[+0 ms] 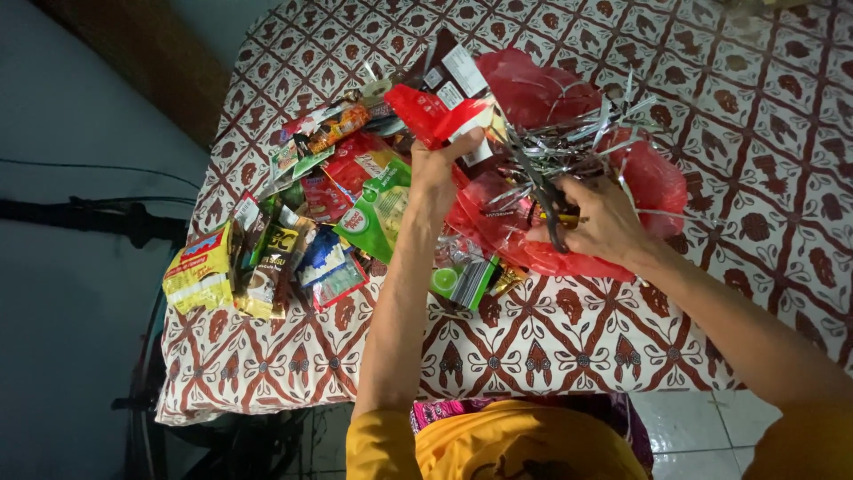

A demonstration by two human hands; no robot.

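Red wrapper (433, 114) sits pinched in the fingers of the left hand (435, 173), raised above a table (551, 342) draped in a maroon-and-cream patterned cloth, with a white tiled floor (702, 427) showing below its edge. Scissors (544, 191) are gripped in the right hand (597, 222), blades reaching toward the wrapper's lower edge (whether they touch it is unclear). Beneath lie a red plastic bag (640, 182) holding silvery strips (586, 133), and empty sachets (284, 240) to the left.
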